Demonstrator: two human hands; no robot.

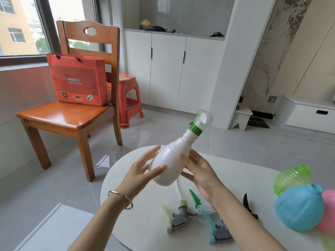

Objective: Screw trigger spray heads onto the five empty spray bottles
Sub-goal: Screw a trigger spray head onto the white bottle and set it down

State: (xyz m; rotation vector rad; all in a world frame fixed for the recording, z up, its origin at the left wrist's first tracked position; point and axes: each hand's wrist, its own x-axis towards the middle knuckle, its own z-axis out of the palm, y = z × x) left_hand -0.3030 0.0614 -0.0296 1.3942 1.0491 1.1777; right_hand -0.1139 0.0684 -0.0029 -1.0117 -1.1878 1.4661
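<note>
A white spray bottle [168, 163] tilts up to the right above the round white table [145, 223], with a green collar and a translucent spray head [203, 118] on its neck. My right hand [197, 171] grips its body from the right. My left hand [143, 171] touches its lower left side with fingers spread. Loose trigger heads lie on the table: a pale green and grey one [177, 218], a teal one [215, 229], a green one [195, 198] and a black one [248, 205], partly hidden by my right arm. Green [290, 178], blue [299, 209] and pink [328, 214] empty bottles lie at the right.
A wooden chair [72, 115] with a red gift bag [79, 80] stands to the left beyond the table. A red plastic stool [130, 100] sits behind it. White cabinets [168, 69] line the far wall.
</note>
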